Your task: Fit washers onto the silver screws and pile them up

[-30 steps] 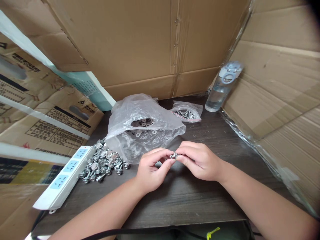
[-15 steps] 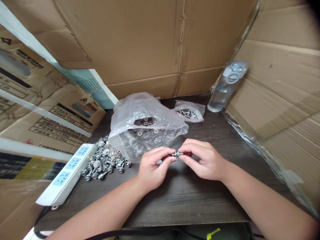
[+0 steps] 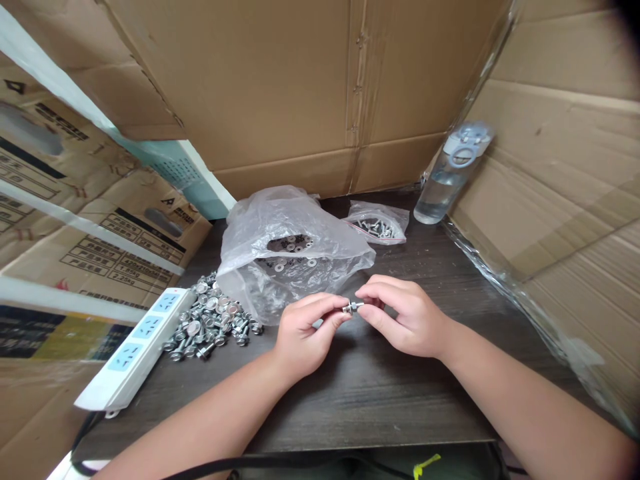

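Over the near middle of the dark table, my left hand (image 3: 306,337) pinches a small metal bolt (image 3: 347,309) by its head end between thumb and index finger. The bolt lies roughly level, its shank pointing right, with a nut (image 3: 355,307) around it. My right hand (image 3: 407,317) is at the shank's tip; its thumb is beside the tip and its index finger is raised above, leaving a gap. Left of my hands lies a pile of bolts (image 3: 215,320) with wide round heads. Behind them a clear plastic bag (image 3: 300,213) gapes toward me, showing flat washers (image 3: 291,247) inside.
A small zip bag of screws (image 3: 377,223) lies at the back, near an upright water bottle (image 3: 447,180). A white power strip (image 3: 135,350) borders the bolt pile. Cardboard walls (image 3: 285,87) enclose the table (image 3: 400,407) at the back and sides.
My right index finger has lifted off the bolt's end, parting from the thumb. The right hand has risen slightly, while the left hand keeps its pinch.
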`<control>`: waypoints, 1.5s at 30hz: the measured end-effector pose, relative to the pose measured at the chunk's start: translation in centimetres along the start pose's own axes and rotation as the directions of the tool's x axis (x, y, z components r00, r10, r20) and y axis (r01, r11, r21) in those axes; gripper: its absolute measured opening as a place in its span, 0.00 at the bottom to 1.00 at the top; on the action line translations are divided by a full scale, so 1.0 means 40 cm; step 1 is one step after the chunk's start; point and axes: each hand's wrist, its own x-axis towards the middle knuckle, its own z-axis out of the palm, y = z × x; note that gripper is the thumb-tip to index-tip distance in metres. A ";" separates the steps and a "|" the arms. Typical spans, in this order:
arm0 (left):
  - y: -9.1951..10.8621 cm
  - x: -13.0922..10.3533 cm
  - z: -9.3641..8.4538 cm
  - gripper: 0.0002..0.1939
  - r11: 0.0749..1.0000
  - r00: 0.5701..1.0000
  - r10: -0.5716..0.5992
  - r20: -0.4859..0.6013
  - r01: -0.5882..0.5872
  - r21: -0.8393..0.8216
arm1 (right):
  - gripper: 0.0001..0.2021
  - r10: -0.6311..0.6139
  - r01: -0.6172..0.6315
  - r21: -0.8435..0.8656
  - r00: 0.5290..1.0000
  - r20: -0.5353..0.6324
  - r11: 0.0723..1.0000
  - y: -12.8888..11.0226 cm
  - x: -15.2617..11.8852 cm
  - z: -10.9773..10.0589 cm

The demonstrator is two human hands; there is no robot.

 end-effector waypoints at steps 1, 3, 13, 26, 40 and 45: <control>0.000 -0.001 0.000 0.08 1.000 1.000 -0.006 -0.001 0.006 -0.001 | 0.06 0.003 -0.003 0.012 1.000 -0.010 1.000 0.001 -0.001 0.000; 0.001 -0.001 0.000 0.07 1.000 1.000 -0.006 -0.001 0.006 -0.005 | 0.08 -0.005 0.005 0.041 1.000 -0.005 0.999 0.001 -0.002 0.000; 0.007 0.005 -0.002 0.09 0.999 0.998 0.051 0.025 -0.051 -0.016 | 0.05 -0.014 0.011 0.036 0.998 0.064 0.999 -0.007 0.006 0.008; 0.010 0.009 -0.003 0.06 0.999 1.000 -0.012 0.008 0.012 -0.035 | 0.07 -0.015 0.013 0.054 0.999 0.031 0.998 -0.005 0.001 -0.001; 0.011 0.009 -0.001 0.07 0.999 1.000 -0.002 0.023 0.002 -0.033 | 0.07 0.002 -0.001 -0.008 0.998 0.062 1.000 0.000 0.003 -0.003; 0.013 0.010 -0.002 0.07 0.999 1.000 -0.017 0.020 0.018 -0.041 | 0.08 0.005 -0.006 0.036 1.000 0.029 0.999 0.001 0.000 -0.004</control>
